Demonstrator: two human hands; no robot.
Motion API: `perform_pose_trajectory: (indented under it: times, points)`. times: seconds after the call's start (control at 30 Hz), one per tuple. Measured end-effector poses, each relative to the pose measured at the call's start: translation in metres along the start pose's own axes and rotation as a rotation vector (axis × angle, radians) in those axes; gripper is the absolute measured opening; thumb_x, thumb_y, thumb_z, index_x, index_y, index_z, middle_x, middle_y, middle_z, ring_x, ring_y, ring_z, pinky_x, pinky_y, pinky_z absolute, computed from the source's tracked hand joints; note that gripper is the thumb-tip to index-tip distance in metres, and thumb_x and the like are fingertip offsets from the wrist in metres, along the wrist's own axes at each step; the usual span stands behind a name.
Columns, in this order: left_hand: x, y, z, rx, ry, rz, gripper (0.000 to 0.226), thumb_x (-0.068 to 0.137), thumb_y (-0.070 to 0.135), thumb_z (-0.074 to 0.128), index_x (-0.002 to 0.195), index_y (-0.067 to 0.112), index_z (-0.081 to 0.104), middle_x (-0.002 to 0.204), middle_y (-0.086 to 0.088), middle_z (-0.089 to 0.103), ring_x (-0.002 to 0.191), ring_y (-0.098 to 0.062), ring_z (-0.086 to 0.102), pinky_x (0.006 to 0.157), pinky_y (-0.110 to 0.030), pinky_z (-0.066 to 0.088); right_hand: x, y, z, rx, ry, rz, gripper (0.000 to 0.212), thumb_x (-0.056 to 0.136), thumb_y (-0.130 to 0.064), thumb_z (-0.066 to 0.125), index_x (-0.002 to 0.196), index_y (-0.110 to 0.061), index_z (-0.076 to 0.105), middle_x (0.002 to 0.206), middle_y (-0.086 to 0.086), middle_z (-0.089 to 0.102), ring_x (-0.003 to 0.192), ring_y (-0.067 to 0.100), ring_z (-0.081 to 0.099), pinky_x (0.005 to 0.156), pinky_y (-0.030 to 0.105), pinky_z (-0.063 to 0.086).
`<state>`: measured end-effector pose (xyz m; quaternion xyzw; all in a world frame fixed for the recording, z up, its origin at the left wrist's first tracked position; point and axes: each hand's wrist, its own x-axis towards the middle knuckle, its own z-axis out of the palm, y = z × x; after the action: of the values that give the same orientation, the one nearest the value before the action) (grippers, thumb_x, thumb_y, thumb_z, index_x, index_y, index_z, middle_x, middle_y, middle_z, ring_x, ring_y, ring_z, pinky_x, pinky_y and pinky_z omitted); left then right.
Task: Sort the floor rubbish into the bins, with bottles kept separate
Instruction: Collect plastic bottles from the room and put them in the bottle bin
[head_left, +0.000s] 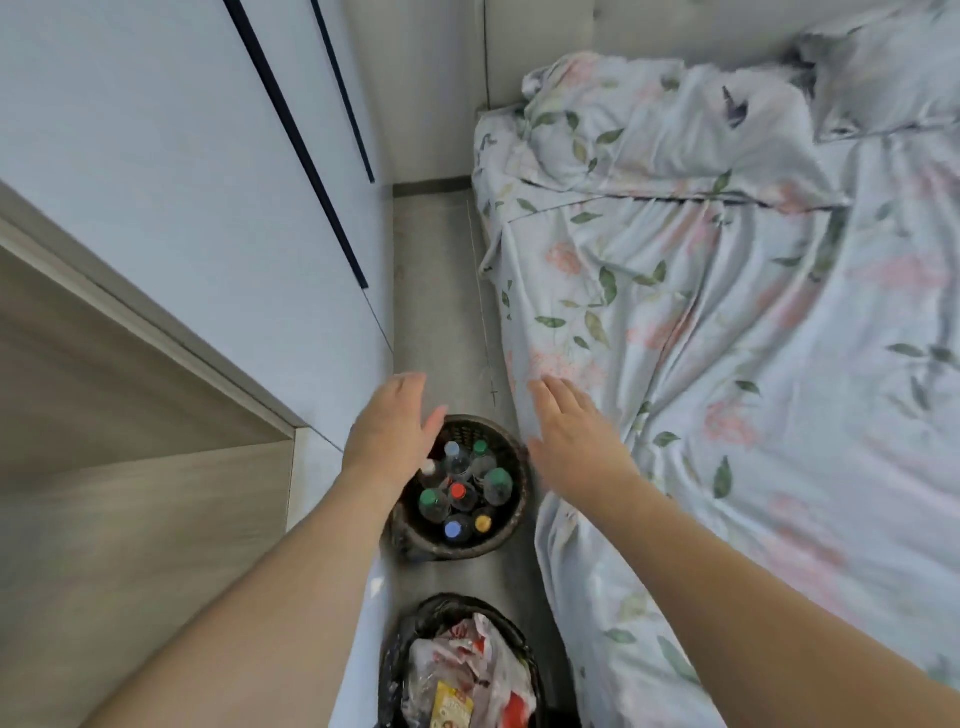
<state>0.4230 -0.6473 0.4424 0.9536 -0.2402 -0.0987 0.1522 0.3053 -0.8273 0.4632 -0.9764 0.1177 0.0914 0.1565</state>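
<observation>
Grey floor runs in a thin strip between white cupboard doors at 9 o'clock and a bed at 3 o'clock. You can see a light sheet with pink flowers and green leaves all over the bed, and it hangs down to the floor.

Your two bins sit on that strip, one behind the other. Look at the far bin, near the middle of the view. It is round, dark and woven like a basket. It is full of bottles standing up, so you see their caps from the top: green ones, a red one, a blue one, a yellow one and pale ones.

Now look at the near bin, at 6 o'clock. It has a black bag inside. It holds crumpled plastic bags in white and red, and a yellow packet.

Your left hand hangs over the left rim of the far bin. Its fingers are straight and loose, and it holds nothing. Your right hand is just to the right of that bin, in front of the hanging sheet. It is flat and loose too, and it holds nothing.
</observation>
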Motion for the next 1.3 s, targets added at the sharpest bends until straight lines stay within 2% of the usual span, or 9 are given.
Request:
perform_pose_trajectory:
  times: [0.1,0.2,0.37,0.47,0.6,0.8,1.0,1.17,1.3]
  points:
    - [-0.031,0.052,-0.111,-0.068,0.114,0.071,0.052,0.097,0.043,0.047,0.141,0.015,0.04,0.145,-0.002,0.044,0.133,-0.021,0.042,0.105,-0.039,0.039,-0.05,-0.019,-0.11,0.001,0.08,-0.015,0.061,0.099,-0.022,0.042,0.151,-0.005,0.015,0.156,0.011,0.019,0.146,0.027,0.013,0.12,0.033,0.008]
    - [-0.079,0.103,-0.21,-0.172,0.283,0.105,0.049,0.098,0.04,0.048,0.141,0.018,0.04,0.149,0.001,0.041,0.137,-0.016,0.037,0.111,-0.039,0.036,-0.111,-0.037,-0.196,0.077,0.193,0.044,0.058,0.098,-0.019,0.044,0.15,-0.007,0.021,0.156,0.009,0.022,0.145,0.025,0.017,0.119,0.032,0.012]
    - [-0.142,0.151,-0.286,-0.168,0.312,0.173,0.05,0.099,0.037,0.047,0.142,0.014,0.04,0.15,-0.001,0.04,0.139,-0.018,0.036,0.111,-0.038,0.035,-0.199,-0.065,-0.273,0.17,0.282,0.122,0.063,0.097,-0.02,0.049,0.151,-0.008,0.019,0.155,0.007,0.023,0.144,0.024,0.02,0.117,0.031,0.017]
    - [-0.169,0.176,-0.297,-0.235,0.336,0.209,0.05,0.098,0.034,0.05,0.143,0.014,0.041,0.151,-0.001,0.038,0.139,-0.016,0.034,0.111,-0.032,0.031,-0.232,-0.071,-0.294,0.202,0.37,0.17,0.062,0.097,-0.021,0.05,0.151,-0.009,0.021,0.155,0.007,0.026,0.144,0.023,0.022,0.117,0.031,0.019]
    - [-0.194,0.198,-0.297,-0.296,0.31,0.336,0.047,0.098,0.03,0.053,0.141,0.015,0.043,0.148,0.003,0.041,0.135,-0.012,0.037,0.102,-0.017,0.024,-0.268,-0.079,-0.309,0.23,0.491,0.252,0.062,0.097,-0.022,0.051,0.151,-0.009,0.023,0.155,0.006,0.026,0.145,0.02,0.022,0.116,0.03,0.02]
    - [-0.208,0.238,-0.287,-0.336,0.17,0.539,0.049,0.097,0.028,0.053,0.142,0.01,0.044,0.149,-0.003,0.041,0.14,-0.017,0.033,0.113,-0.029,0.028,-0.332,-0.075,-0.309,0.25,0.581,0.441,0.062,0.097,-0.024,0.052,0.151,-0.012,0.024,0.157,0.003,0.025,0.145,0.017,0.022,0.116,0.027,0.019]
    - [-0.256,0.317,-0.258,-0.32,0.023,0.792,0.047,0.097,0.024,0.052,0.142,0.014,0.042,0.148,-0.002,0.042,0.139,-0.017,0.034,0.11,-0.033,0.033,-0.441,-0.048,-0.305,0.238,0.65,0.714,0.063,0.097,-0.024,0.052,0.152,-0.013,0.023,0.158,0.002,0.022,0.146,0.017,0.018,0.117,0.029,0.018]
    - [-0.316,0.392,-0.234,-0.381,-0.06,0.964,0.047,0.096,0.022,0.054,0.141,0.013,0.045,0.147,-0.001,0.044,0.139,-0.014,0.036,0.111,-0.027,0.03,-0.538,-0.027,-0.299,0.226,0.721,0.912,0.064,0.097,-0.025,0.052,0.152,-0.015,0.023,0.158,0.002,0.022,0.146,0.016,0.018,0.117,0.028,0.016]
    - [-0.384,0.448,-0.211,-0.406,-0.126,1.093,0.047,0.096,0.02,0.055,0.141,0.013,0.045,0.147,-0.001,0.045,0.138,-0.014,0.037,0.113,-0.026,0.028,-0.626,-0.017,-0.287,0.232,0.788,1.051,0.063,0.096,-0.026,0.052,0.151,-0.017,0.023,0.157,0.0,0.024,0.144,0.016,0.025,0.118,0.031,0.023]
